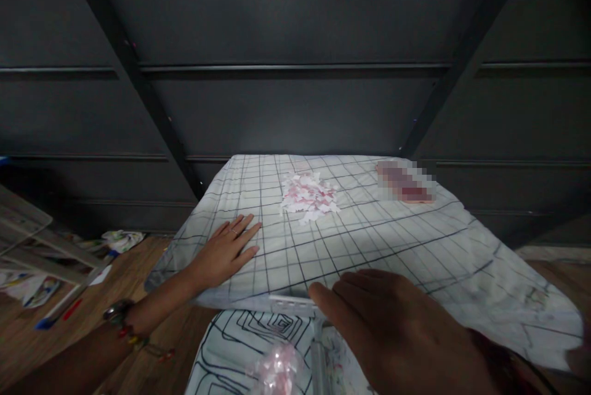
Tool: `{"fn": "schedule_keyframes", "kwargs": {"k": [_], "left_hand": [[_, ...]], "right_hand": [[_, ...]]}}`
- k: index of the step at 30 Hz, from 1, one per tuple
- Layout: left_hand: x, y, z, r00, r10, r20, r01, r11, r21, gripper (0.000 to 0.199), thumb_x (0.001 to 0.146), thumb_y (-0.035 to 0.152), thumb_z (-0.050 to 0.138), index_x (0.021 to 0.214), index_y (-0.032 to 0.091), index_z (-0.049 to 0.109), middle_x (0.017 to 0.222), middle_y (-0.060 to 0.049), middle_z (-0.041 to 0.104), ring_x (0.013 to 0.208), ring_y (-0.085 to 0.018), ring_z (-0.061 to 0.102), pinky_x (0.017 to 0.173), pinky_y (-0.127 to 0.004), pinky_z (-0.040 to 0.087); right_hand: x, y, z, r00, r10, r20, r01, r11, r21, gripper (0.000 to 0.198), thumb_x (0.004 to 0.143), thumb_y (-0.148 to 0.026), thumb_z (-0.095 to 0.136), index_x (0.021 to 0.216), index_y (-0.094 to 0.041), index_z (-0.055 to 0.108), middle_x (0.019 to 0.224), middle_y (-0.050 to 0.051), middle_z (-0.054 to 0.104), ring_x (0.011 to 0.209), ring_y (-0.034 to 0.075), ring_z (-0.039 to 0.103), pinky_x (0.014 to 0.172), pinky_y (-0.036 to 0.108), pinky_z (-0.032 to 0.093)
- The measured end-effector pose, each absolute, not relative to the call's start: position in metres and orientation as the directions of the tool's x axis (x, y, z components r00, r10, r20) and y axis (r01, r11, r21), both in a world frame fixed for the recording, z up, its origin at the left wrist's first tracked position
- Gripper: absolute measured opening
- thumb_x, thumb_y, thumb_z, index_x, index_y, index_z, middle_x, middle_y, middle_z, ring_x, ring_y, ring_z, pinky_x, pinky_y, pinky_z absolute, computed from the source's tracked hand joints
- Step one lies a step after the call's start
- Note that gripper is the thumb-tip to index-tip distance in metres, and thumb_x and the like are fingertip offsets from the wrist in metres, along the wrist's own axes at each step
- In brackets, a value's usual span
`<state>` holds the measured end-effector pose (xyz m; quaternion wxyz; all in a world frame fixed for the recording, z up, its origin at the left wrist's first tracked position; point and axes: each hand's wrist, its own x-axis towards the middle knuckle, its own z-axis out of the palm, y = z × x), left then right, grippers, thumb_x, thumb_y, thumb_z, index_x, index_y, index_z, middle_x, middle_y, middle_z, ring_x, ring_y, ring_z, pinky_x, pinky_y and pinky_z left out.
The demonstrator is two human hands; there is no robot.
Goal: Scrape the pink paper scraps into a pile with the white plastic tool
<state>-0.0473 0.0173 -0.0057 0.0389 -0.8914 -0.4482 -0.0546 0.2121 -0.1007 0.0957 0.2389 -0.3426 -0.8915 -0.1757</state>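
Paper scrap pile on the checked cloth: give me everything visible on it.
The paper scrap pile is a small loose heap of torn or cut bits, white mixed with pink, thin and flat-looking. It lies on the white cloth with the dark grid, toward its far middle, spread unevenly with stray bits at the edges. Nothing touches it: the left hand rests flat on the cloth nearer the camera, and the right hand is nearer still. A blurred pinkish patch lies apart to its right.

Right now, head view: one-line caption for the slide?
Left hand flat on a grid-patterned sheet, right hand at its near edge, pink-and-white paper scraps piled beyond.
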Motion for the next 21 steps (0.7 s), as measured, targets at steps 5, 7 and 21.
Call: {"fn": "schedule_keyframes", "kwargs": {"k": [5,7,21], "left_hand": [[-0.047,0.016,-0.005,0.59,0.793,0.152,0.804,-0.594,-0.024,0.049,0.094,0.046,0.027,0.134,0.02,0.037,0.143,-0.008,0.028,0.13,-0.027,0.024,0.102,-0.045,0.025],[-0.047,0.016,-0.004,0.585,0.796,0.155,0.808,-0.588,-0.028,0.049,0.094,0.046,0.027,0.133,0.021,0.038,0.143,-0.008,0.028,0.13,-0.027,0.025,0.103,-0.045,0.025],[-0.048,0.016,-0.004,0.59,0.793,0.15,0.804,-0.593,-0.025,0.049,0.094,0.046,0.027,0.135,0.021,0.036,0.143,-0.007,0.027,0.13,-0.027,0.024,0.102,-0.045,0.025]], "right_hand": [[0.25,-0.062,0.099,-0.613,0.595,0.519,0.759,0.627,0.178,0.027,0.082,-0.009,0.034,0.087,-0.016,0.06,0.064,0.003,0.065,0.051,0.012,0.054,0.048,0.023,0.041],[0.268,-0.04,0.095,-0.548,0.662,0.511,0.82,0.545,0.174,0.025,0.083,-0.011,0.036,0.087,-0.017,0.061,0.07,0.004,0.066,0.055,0.012,0.056,0.053,0.024,0.043],[0.293,0.0,0.071,-0.629,0.609,0.483,0.769,0.577,0.274,0.028,0.081,-0.006,0.038,0.094,-0.014,0.061,0.074,0.004,0.065,0.072,0.014,0.059,0.068,0.027,0.045]]}}
